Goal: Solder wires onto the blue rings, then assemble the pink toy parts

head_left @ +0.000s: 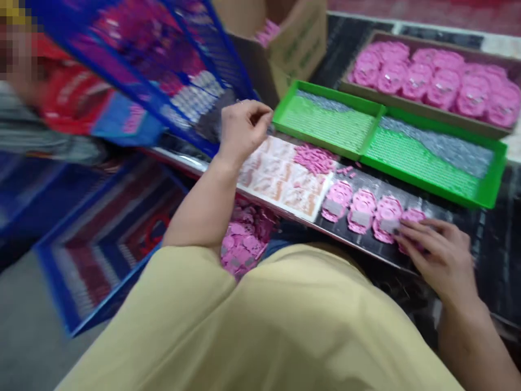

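Observation:
Several pink plastic parts lie in a row along the front of the black table, among them a left one (pixel 337 201), a middle one (pixel 362 210) and another (pixel 387 218). My right hand (pixel 442 250) rests at the right end of the row, its fingertips touching the last pink part (pixel 413 217) and partly covering it. My left hand (pixel 246 127) is raised near the left green tray, thumb and fingers pinched together; what they hold, if anything, cannot be made out. Below it lies a white patterned sheet (pixel 285 174) with a pile of small pink pieces (pixel 314 158).
Two green trays (pixel 431 155) hold small grey metal pieces. Behind them is a cardboard box (pixel 427 106) of stacked pink parts. A taller carton (pixel 301 54) and a blue basket (pixel 228 49) stand at the left. Pink parts (pixel 244 239) lie below the table edge.

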The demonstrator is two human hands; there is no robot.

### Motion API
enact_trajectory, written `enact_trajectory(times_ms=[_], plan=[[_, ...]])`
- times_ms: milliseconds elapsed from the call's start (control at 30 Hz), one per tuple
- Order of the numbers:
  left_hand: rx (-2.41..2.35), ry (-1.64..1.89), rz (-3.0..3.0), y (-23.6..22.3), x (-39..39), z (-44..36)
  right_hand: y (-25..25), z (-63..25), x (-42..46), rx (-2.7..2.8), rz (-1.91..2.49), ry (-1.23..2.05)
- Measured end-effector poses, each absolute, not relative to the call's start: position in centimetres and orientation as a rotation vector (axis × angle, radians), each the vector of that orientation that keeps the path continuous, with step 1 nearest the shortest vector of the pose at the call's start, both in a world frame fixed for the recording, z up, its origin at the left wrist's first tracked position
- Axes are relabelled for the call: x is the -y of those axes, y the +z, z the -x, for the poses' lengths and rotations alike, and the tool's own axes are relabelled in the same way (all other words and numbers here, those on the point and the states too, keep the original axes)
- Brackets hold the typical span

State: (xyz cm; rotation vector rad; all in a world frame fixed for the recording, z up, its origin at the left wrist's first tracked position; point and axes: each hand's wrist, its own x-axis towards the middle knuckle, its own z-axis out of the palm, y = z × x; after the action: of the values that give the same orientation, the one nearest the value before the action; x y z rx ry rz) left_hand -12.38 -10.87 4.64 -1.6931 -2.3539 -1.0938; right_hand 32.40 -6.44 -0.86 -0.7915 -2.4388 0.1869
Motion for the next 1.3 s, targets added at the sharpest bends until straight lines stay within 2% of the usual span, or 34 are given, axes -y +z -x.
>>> enact_trajectory(times_ms=[133,300,467,667,900,1000,1067,1167,1300], plan=[[2.538,-0.662,1.385,5.8,12.8,19.6,-1.3,-32.6,5.4,2.464,0.729,0.215],[2.675,-0.256,1.403,4.0,12.0,20.7,-0.1,-31.4,5.6,2.335,0.783,0.174],[2.666,-0.133,1.48,1.9,8.4,21.4,0.6,-30.0,5.9,2.326,0.775,0.231],[2.587,-0.185,1.545,2.5,7.7,21.4,0.7,-30.5,5.8,2.326,0.821,0.219],[2.529,-0.595,1.493,3.5,9.7,21.1,1.5,-29.4,5.8,2.344,0.71,0.294],[2.497,-0.971,1.567,3.4,9.7,18.4,1.5,-28.7,6.1,2.321,0.644,0.3],[2.449,-1.373,1.785,3.3,9.4,13.9,1.8,-28.1,6.7,2.257,0.668,0.375],[2.323,-1.911,2.241,3.7,9.0,4.4,2.5,-27.0,7.6,2.042,0.794,0.662],[2.076,-2.267,2.634,5.6,8.9,-6.7,3.7,-26.8,7.4,1.716,0.727,1.164]])
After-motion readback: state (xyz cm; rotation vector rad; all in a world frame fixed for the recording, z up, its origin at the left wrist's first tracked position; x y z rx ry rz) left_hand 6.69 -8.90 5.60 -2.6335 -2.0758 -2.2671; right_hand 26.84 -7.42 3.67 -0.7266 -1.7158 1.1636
